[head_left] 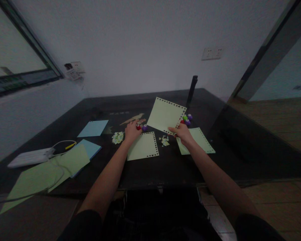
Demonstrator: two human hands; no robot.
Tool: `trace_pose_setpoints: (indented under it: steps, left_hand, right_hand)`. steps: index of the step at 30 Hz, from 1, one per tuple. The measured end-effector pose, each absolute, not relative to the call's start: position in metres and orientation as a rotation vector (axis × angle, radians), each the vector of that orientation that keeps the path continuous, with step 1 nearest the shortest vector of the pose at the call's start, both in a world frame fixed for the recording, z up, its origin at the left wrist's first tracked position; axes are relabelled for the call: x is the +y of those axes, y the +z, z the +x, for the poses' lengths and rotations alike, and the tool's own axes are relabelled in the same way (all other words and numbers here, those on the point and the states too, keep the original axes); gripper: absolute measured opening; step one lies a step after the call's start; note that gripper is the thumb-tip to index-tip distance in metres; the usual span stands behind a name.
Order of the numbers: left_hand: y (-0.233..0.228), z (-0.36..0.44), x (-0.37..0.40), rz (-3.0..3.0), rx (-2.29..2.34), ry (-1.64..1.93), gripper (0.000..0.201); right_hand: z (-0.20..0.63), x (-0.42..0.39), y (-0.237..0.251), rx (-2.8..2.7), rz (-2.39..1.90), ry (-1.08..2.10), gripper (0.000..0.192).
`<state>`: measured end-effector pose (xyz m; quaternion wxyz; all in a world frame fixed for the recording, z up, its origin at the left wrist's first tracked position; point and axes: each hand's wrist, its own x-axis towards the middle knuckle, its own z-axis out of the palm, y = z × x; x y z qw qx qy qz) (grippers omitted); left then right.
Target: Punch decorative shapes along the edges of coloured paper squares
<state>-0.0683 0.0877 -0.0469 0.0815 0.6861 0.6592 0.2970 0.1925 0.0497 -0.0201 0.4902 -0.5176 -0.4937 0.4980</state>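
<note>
My right hand [182,133] pinches the near corner of a pale green paper sheet [166,114] with punched holes along its edges, holding it tilted up above the dark table [165,167]. My left hand [131,131] rests on the table with its fingers against a small red punch [138,127]; a purple punch [144,127] stands just to its right. Another punched green sheet [143,146] lies flat between my hands. A third green sheet [200,140] lies under my right wrist.
Green, purple and red punches [186,119] cluster beyond my right hand. Paper confetti piles [118,137] lie near both hands. Blue sheets [93,128], plain green sheets [52,170], a white power strip [29,157] with cable sit left. A dark post [192,89] stands behind.
</note>
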Motion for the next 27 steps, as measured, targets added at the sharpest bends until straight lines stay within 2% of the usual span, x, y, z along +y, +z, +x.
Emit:
trace_pose_setpoints:
  steps: [3, 10, 15, 19, 23, 27]
  left_hand:
    - [-0.040, -0.056, 0.079, 2.183, 2.103, 0.897, 0.037]
    - [-0.049, -0.043, 0.077, 2.291, 2.114, 0.810, 0.028]
    - [-0.040, -0.043, 0.076, 2.283, 1.970, 1.052, 0.022]
    - [-0.026, -0.032, 0.070, 1.958, 1.638, 1.208, 0.023]
    - [-0.020, -0.011, 0.054, 1.507, 1.199, 1.218, 0.027]
    - [-0.025, 0.005, 0.037, 1.078, 0.946, 1.225, 0.032]
  right_hand:
    - [0.192, 0.048, -0.018, -1.203, -1.259, 1.205, 0.009]
    - [0.193, 0.049, -0.019, -1.235, -1.184, 1.232, 0.013]
    - [0.191, 0.050, -0.020, -1.235, -1.122, 1.257, 0.016]
    - [0.189, 0.050, -0.019, -1.195, -1.001, 1.328, 0.019]
    - [0.189, 0.049, -0.017, -1.141, -0.946, 1.366, 0.020]
    - [0.190, 0.048, -0.015, -1.100, -0.921, 1.383, 0.022]
